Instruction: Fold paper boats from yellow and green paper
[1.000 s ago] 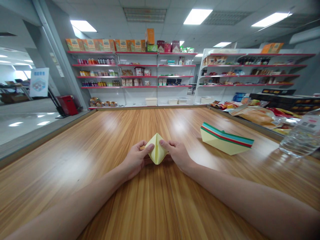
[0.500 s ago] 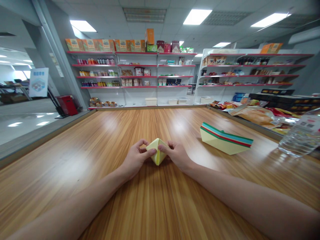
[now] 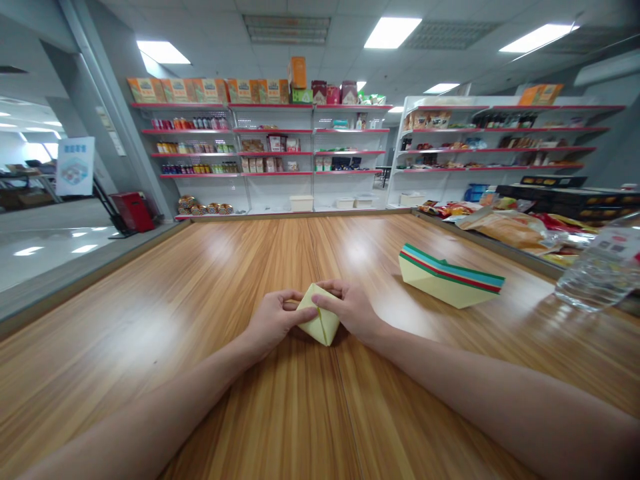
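Note:
A small pale yellow piece of folded paper (image 3: 323,327), diamond-shaped with a slit down its middle, is held between both hands just above the wooden table (image 3: 280,413). My left hand (image 3: 274,317) pinches its left side, thumb on the near face and fingers behind. From the right, my right hand (image 3: 353,308) grips it the same way, its thumb near the slit and its fingers at the upper back edge. Parts of the fingers are hidden by the paper. To the right lies a folded paper boat (image 3: 443,288), pale yellow with green, blue and red stripes along its top.
A clear plastic bottle (image 3: 595,277) stands at the table's right side. Behind it are snack packets (image 3: 510,230) and dark boxes (image 3: 575,200). Shelves of goods (image 3: 275,173) line the far wall. At the left, a sign (image 3: 75,167) stands beside a red box (image 3: 133,212).
The folded paper has turned, its lower corner swinging right and towards me, and its slit looks narrower. The right fingers now reach over its back edge. The paper boat lies where it was.

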`<action>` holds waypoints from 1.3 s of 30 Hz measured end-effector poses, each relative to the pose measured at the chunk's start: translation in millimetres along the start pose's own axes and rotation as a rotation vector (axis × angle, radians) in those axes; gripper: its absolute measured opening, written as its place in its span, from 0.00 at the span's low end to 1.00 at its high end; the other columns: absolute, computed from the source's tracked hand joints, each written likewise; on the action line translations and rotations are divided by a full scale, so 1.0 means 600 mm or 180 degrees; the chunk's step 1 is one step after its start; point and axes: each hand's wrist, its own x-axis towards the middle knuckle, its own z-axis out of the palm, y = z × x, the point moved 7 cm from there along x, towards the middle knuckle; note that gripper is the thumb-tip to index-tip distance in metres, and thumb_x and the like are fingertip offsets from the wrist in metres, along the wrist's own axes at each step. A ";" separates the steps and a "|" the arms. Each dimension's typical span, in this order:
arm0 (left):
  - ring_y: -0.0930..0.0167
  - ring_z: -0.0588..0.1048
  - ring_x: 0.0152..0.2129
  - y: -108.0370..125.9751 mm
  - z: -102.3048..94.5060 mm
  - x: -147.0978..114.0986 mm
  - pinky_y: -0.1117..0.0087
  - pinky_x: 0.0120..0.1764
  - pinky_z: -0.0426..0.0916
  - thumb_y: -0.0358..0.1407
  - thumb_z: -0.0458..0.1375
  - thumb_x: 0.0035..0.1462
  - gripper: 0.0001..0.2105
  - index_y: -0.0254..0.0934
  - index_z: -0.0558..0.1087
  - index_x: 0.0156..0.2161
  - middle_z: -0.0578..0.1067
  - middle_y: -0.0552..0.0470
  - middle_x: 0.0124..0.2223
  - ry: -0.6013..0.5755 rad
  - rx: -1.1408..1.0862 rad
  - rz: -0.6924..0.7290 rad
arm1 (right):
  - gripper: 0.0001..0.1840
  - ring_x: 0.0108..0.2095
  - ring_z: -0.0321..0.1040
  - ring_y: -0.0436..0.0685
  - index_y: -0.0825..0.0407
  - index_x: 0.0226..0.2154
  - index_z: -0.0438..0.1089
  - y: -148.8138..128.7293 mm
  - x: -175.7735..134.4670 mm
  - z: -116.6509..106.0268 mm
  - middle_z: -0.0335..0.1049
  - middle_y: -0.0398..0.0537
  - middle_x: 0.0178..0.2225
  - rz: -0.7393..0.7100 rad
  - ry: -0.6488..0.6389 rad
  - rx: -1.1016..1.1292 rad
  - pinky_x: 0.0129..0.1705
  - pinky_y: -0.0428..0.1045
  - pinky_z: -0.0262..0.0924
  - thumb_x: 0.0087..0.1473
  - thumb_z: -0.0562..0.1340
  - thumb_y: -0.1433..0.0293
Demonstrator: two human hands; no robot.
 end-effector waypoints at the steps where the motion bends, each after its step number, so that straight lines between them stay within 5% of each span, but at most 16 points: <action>1: 0.65 0.76 0.25 0.000 -0.001 0.000 0.67 0.28 0.70 0.39 0.66 0.44 0.16 0.30 0.69 0.35 0.77 0.44 0.30 -0.0010 0.0019 -0.0003 | 0.17 0.31 0.68 0.53 0.57 0.36 0.70 0.001 -0.001 0.000 0.73 0.49 0.32 0.0023 -0.0003 -0.0032 0.33 0.48 0.61 0.43 0.66 0.64; 7: 0.77 0.64 0.16 0.009 0.004 -0.002 0.78 0.18 0.54 0.48 0.56 0.52 0.18 0.32 0.67 0.26 0.67 0.55 0.21 -0.0193 0.0315 0.0129 | 0.15 0.30 0.67 0.51 0.56 0.31 0.68 -0.001 -0.015 0.031 0.71 0.47 0.30 -0.0054 -0.0723 -0.0134 0.31 0.46 0.60 0.43 0.67 0.64; 12: 0.77 0.63 0.17 0.020 -0.009 -0.002 0.77 0.19 0.54 0.48 0.57 0.52 0.18 0.33 0.67 0.24 0.65 0.56 0.21 0.0308 0.0657 0.0484 | 0.23 0.31 0.68 0.52 0.54 0.38 0.62 0.001 -0.016 0.027 0.70 0.45 0.31 0.0000 -0.0415 -0.0114 0.31 0.45 0.63 0.41 0.69 0.64; 15: 0.75 0.65 0.18 0.025 -0.027 -0.003 0.76 0.20 0.56 0.50 0.55 0.53 0.18 0.34 0.67 0.27 0.67 0.56 0.22 0.0709 0.0526 0.0693 | 0.19 0.26 0.69 0.52 0.56 0.35 0.66 0.007 -0.019 0.035 0.71 0.47 0.29 0.0223 -0.0642 -0.0222 0.26 0.45 0.64 0.46 0.64 0.59; 18: 0.74 0.66 0.18 0.023 -0.028 0.000 0.75 0.20 0.57 0.50 0.54 0.53 0.19 0.34 0.66 0.27 0.67 0.55 0.22 0.0664 0.0549 0.0658 | 0.19 0.18 0.66 0.50 0.58 0.31 0.67 0.013 -0.025 0.046 0.69 0.46 0.21 0.0451 -0.0981 -0.0246 0.18 0.44 0.61 0.51 0.59 0.56; 23: 0.76 0.63 0.16 0.027 -0.015 -0.004 0.76 0.20 0.56 0.49 0.52 0.55 0.19 0.36 0.63 0.24 0.64 0.57 0.20 0.0484 0.0884 0.0712 | 0.17 0.14 0.62 0.47 0.57 0.28 0.66 0.006 -0.026 0.040 0.66 0.43 0.18 0.0380 -0.0804 -0.0343 0.11 0.40 0.55 0.50 0.60 0.58; 29: 0.77 0.61 0.15 0.049 -0.031 -0.018 0.77 0.18 0.54 0.47 0.52 0.56 0.19 0.36 0.61 0.21 0.61 0.58 0.19 0.1103 0.1247 0.0979 | 0.20 0.13 0.63 0.48 0.57 0.27 0.64 0.010 -0.032 0.053 0.66 0.43 0.17 0.0554 -0.1077 -0.0304 0.11 0.40 0.55 0.52 0.57 0.55; 31: 0.77 0.63 0.15 0.046 -0.031 -0.017 0.78 0.17 0.57 0.47 0.53 0.55 0.18 0.35 0.63 0.23 0.63 0.58 0.18 0.0950 0.1006 0.0856 | 0.22 0.12 0.60 0.46 0.56 0.24 0.63 0.013 -0.032 0.052 0.65 0.42 0.16 0.0631 -0.1142 -0.0392 0.09 0.40 0.52 0.52 0.56 0.54; 35: 0.73 0.69 0.12 0.022 0.005 -0.013 0.76 0.13 0.62 0.48 0.55 0.53 0.16 0.35 0.68 0.35 0.71 0.53 0.21 -0.0264 0.0345 0.0241 | 0.24 0.09 0.51 0.43 0.55 0.19 0.62 0.005 -0.028 0.044 0.59 0.38 0.12 0.0442 -0.1120 -0.0641 0.08 0.39 0.43 0.51 0.57 0.51; 39: 0.73 0.69 0.09 0.017 0.007 -0.013 0.76 0.10 0.62 0.48 0.57 0.52 0.18 0.32 0.69 0.37 0.72 0.51 0.21 -0.0303 0.0064 0.0199 | 0.26 0.08 0.50 0.43 0.55 0.19 0.62 0.005 -0.025 0.042 0.57 0.36 0.11 0.0502 -0.1103 -0.0585 0.07 0.39 0.40 0.49 0.57 0.49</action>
